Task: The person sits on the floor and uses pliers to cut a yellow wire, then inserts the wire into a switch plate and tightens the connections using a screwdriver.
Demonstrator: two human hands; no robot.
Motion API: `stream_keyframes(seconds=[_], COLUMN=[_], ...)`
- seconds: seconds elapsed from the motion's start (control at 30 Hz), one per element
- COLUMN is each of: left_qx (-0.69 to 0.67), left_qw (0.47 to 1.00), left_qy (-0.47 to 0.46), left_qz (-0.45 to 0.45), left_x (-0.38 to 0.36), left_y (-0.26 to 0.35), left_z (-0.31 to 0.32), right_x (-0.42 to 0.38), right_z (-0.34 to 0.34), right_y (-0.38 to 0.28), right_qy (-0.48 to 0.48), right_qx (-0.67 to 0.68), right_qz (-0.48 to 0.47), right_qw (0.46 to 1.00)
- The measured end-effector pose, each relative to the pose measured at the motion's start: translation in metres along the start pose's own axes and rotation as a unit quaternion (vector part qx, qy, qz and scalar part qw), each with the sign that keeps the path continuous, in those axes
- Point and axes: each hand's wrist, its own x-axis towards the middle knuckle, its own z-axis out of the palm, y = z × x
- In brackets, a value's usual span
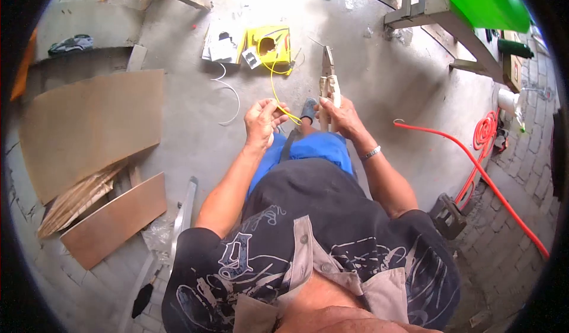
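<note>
My left hand point(265, 119) pinches a yellow wire point(274, 90) between thumb and fingers. One length of the wire runs up to a yellow box point(277, 45) with a round hole, and a loop hangs by my fingers on the right. In my right hand point(341, 116) is a pair of pliers point(328, 66) with light-coloured grips, its jaws pointing away from me. A thin strand shows near the tip of the jaws. Beside the yellow box lies a white box point(223, 45), with a white wire point(238, 99) curling out of it onto the floor.
Boards point(95, 125) lean at the left, near a metal bar point(185, 211). An orange-red hose point(456, 140) stretches across the right side, partly coiled. A wooden bench point(435, 16) holding a bright green thing point(489, 1) stands at the upper right. Bare concrete floor point(195, 131) surrounds my legs.
</note>
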Motion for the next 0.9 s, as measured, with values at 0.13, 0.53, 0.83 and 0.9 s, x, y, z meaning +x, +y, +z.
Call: stream_keyframes(seconds=[0.13,0.53,0.83,0.9], left_qx=[-0.062,0.063,0.090,0.107], left_qw=[0.990,0.992,0.989,0.989], left_qy=[-0.061,0.062,0.001,-0.016], left_qz=[-0.108,-0.089,-0.118,-0.100], left_x=[0.021,0.138,0.295,0.322], left_y=[-0.013,-0.121,-0.216,-0.227], left_z=[-0.038,-0.139,-0.153,-0.159], right_x=[0.052,0.422,0.635,0.664], right_z=[-0.003,-0.009,0.043,0.036], right_y=[0.006,0.103,0.270,0.301], right_qy=[0.013,0.018,0.108,0.060], right_qx=[-0.106,-0.385,-0.297,-0.340], right_qz=[0.049,-0.011,-0.110,-0.217], right_qw=[0.993,0.923,0.942,0.913])
